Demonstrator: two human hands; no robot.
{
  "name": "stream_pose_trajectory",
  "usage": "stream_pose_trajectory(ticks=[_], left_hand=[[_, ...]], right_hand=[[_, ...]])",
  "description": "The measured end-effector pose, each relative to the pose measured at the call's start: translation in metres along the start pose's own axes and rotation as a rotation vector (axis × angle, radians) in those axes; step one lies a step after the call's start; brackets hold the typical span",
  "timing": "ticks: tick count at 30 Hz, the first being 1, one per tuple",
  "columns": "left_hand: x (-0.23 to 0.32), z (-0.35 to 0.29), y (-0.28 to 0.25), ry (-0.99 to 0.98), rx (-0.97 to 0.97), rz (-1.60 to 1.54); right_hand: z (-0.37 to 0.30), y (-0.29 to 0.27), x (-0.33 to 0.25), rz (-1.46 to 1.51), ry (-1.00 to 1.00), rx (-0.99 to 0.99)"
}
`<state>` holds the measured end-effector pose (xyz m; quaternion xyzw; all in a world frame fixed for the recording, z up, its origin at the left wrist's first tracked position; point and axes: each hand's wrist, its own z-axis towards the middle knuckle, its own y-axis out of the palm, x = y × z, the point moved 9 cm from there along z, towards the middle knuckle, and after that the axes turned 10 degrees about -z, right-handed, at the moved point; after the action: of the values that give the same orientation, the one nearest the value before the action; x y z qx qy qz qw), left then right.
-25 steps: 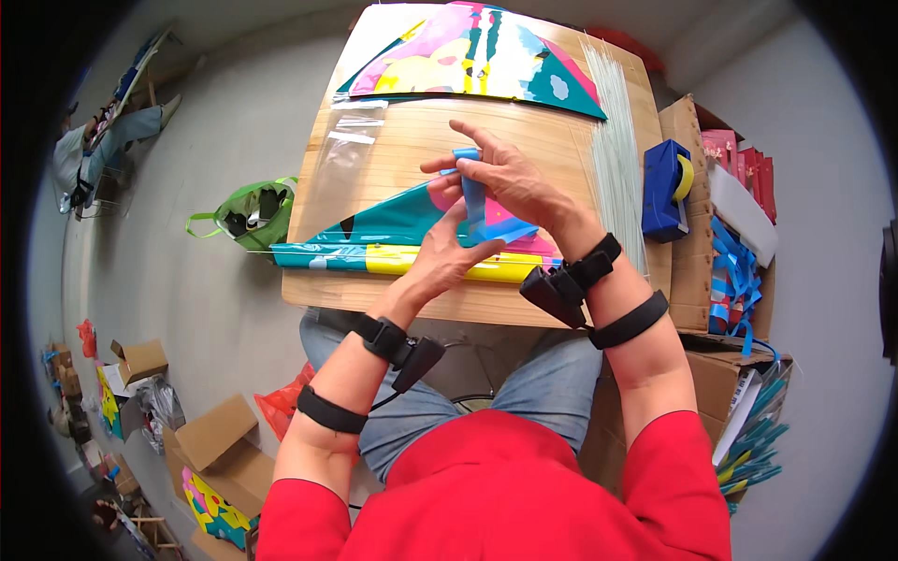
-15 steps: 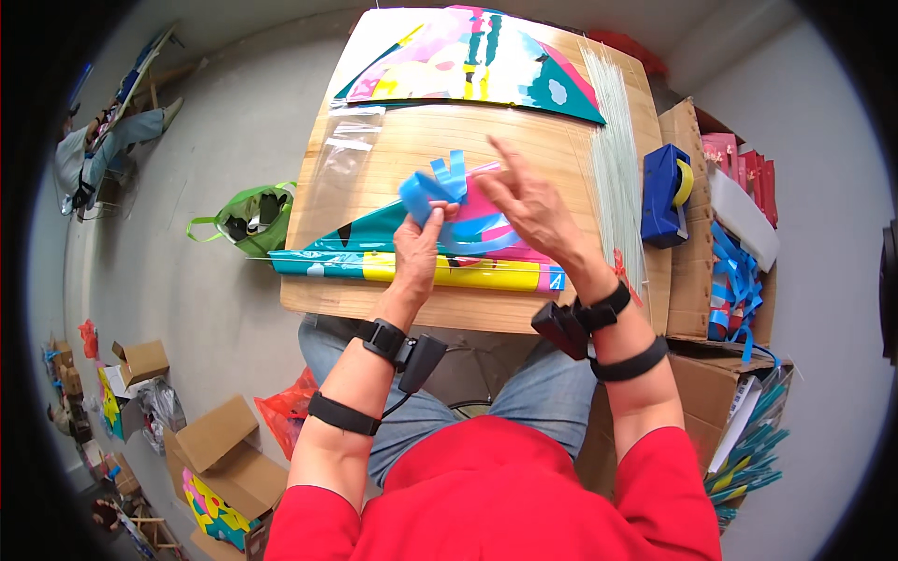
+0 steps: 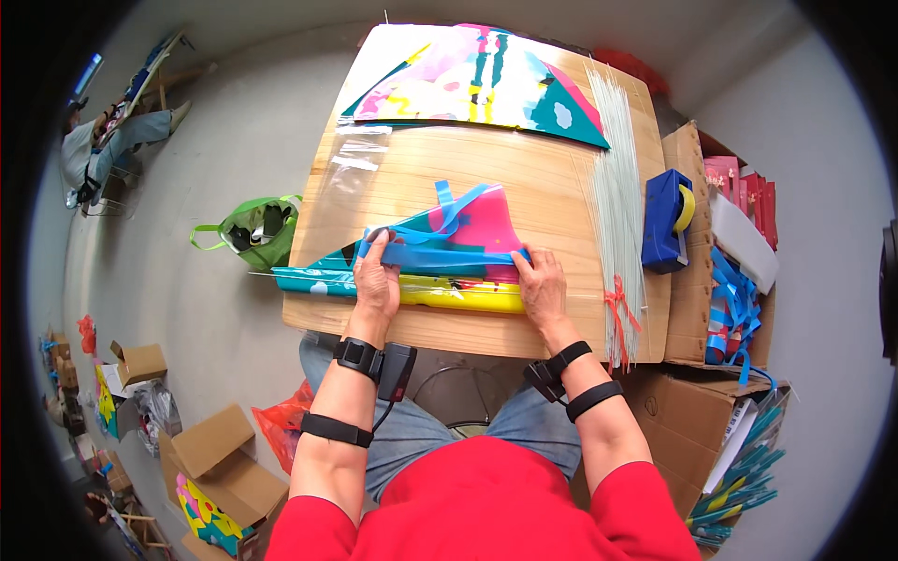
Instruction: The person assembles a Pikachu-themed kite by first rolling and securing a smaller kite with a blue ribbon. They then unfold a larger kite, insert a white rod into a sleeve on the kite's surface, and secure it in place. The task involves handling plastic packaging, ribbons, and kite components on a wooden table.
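A blue ribbon (image 3: 449,256) runs taut from side to side between my two hands, its loose loops lying farther back on a printed plastic sheet. My left hand (image 3: 376,282) pinches one end between thumb and fingers. At the other end, my right hand (image 3: 543,292) is closed on the ribbon near the sheet's edge. That sheet (image 3: 488,213), teal, pink and yellow, lies at the table's near side with its front edge folded into a roll. Thin pale rods lie along the roll; my hands cover parts of it.
Colourful printed sheets (image 3: 468,79) lie at the far side of the wooden table (image 3: 561,178). Along its right side are thin white rods (image 3: 617,178) and a blue tape dispenser (image 3: 662,224). Cardboard boxes (image 3: 687,290) stand at right, a green bag (image 3: 271,245) at left. Another person (image 3: 89,154) sits far left.
My right hand has come down from above the sheet and taken hold of the ribbon. My left hand has moved left and nearer, and the bunched ribbon is now stretched across the sheet.
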<state>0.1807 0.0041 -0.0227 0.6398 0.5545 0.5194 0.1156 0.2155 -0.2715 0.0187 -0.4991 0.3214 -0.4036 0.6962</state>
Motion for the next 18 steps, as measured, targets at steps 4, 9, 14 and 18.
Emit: stream_pose_trajectory(ticks=[4, 9, 14, 18], left_hand=[[0.035, 0.016, -0.010, -0.019, -0.051, -0.080], [0.078, 0.034, -0.008, -0.077, -0.170, -0.046], [0.095, 0.042, -0.032, -0.023, -0.013, -0.140], [0.106, 0.048, -0.048, 0.055, -0.043, -0.036]], right_hand=[[-0.005, 0.001, -0.013, -0.166, -0.077, 0.031], [-0.006, 0.000, -0.011, -0.185, -0.074, 0.040], [0.000, 0.002, -0.002, -0.088, -0.004, -0.013], [-0.001, 0.002, -0.010, -0.187, -0.100, -0.022]])
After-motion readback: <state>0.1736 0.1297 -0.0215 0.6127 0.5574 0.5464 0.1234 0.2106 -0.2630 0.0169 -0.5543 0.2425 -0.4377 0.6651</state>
